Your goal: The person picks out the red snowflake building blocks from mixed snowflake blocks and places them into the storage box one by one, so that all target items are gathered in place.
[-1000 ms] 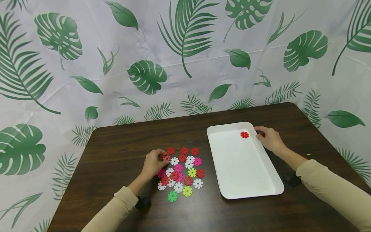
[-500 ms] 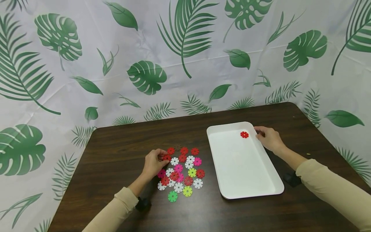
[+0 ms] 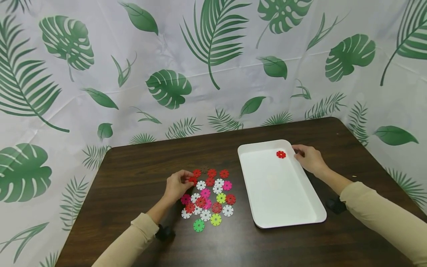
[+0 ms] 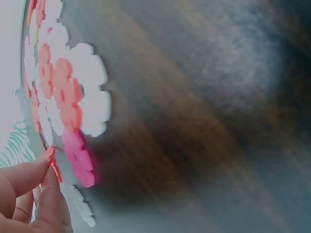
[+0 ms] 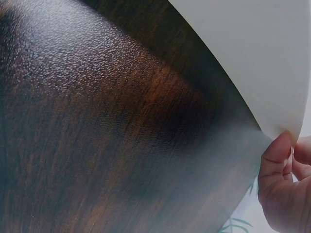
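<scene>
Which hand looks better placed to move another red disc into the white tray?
Probably the left hand: it pinches a red disc, whereas the right hand grips the white tray by its edge.

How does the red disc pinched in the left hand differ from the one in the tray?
The pinched disc is held by the left hand and partly covered; the tray disc is untouched and shows whole. The pinched disc is beside other discs; the tray disc lies alone in the white tray. Both are red.
</scene>
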A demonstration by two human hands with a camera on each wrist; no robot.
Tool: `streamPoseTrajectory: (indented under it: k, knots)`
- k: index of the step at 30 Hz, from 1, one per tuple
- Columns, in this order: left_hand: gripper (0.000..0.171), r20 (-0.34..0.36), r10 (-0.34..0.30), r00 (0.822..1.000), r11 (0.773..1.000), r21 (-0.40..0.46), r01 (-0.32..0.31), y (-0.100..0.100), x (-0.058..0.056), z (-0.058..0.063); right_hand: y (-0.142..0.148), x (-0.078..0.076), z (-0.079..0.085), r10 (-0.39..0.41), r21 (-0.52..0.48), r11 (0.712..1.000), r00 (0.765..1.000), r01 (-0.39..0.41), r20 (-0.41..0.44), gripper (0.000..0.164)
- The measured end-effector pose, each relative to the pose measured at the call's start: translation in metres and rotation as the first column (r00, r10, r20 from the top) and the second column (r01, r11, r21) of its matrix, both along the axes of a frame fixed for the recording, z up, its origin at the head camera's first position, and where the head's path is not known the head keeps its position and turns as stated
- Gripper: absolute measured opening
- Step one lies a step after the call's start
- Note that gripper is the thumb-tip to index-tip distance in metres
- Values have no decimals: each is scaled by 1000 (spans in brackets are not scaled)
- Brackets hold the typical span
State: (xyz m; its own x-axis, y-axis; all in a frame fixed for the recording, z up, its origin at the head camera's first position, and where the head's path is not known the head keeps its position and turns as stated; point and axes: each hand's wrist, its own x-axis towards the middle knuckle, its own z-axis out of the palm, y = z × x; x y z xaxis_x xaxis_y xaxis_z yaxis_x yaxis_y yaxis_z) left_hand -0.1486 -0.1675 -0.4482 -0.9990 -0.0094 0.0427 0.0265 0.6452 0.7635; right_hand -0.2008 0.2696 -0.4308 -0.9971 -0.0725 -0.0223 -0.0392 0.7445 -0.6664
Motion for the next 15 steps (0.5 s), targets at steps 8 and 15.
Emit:
streamPoseTrajectory:
  k: [8, 15]
  knots:
    - [20, 15, -15, 1000, 998, 57, 14, 10, -7, 16, -1, 1, 2, 1, 1, 1000, 1000, -1, 6, 39]
    - [23, 108, -53, 993, 965, 262, 23, 37, -19, 34, -3, 3, 5, -4, 0, 1000, 1000, 4, 8, 39]
